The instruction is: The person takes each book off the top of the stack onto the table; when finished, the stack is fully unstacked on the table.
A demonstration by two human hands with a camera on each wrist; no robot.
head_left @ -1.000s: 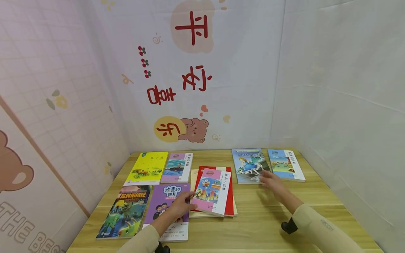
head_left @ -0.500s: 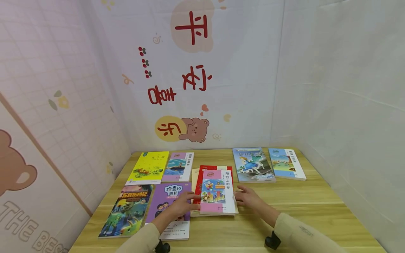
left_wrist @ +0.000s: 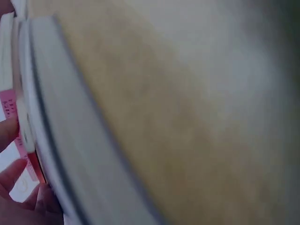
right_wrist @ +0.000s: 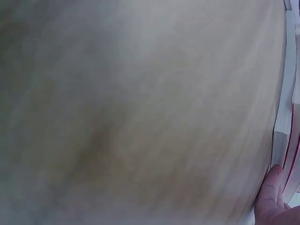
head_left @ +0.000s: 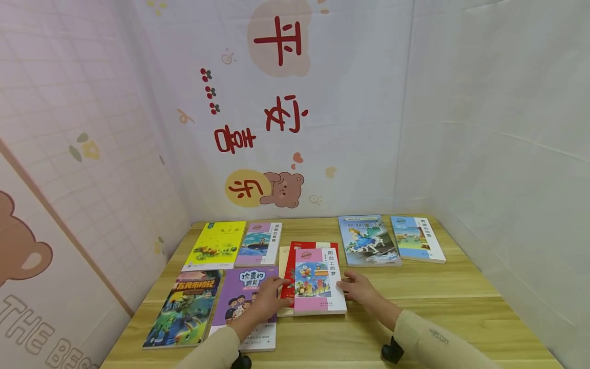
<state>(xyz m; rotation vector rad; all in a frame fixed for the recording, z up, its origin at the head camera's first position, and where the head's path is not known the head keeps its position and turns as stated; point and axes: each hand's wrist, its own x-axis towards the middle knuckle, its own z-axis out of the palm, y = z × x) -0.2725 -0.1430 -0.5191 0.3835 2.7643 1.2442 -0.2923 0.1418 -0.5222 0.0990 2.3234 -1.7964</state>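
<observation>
In the head view, a pink and white paperback (head_left: 313, 287) lies on top of a red book (head_left: 288, 266), with a cream-coloured book (head_left: 283, 256) partly showing beneath. At the left side of this stack, my left hand (head_left: 265, 299) has its fingers and thumb extended to the edge. The left wrist view has these fingers (left_wrist: 13, 173) beside the pink spine. My right hand (head_left: 364, 291) touches the paperback's right edge with extended fingers. In the right wrist view, a finger (right_wrist: 269, 187) meets the page edges of the stack. The left palm is hidden.
Left of the stack lie a purple book (head_left: 253, 328), a dark green book (head_left: 180, 312), a yellow book (head_left: 218, 243) and a lake-cover book (head_left: 258, 246). Behind on the right are a blue fairy-tale book (head_left: 369, 241) and another paperback (head_left: 417, 238). White cloth walls (head_left: 359, 128) border the wooden table (head_left: 442, 302).
My right hand has come from the blue fairy-tale book to the stack's right side. The pink and white paperback has shifted right and turned straighter. My left hand stays at its left edge.
</observation>
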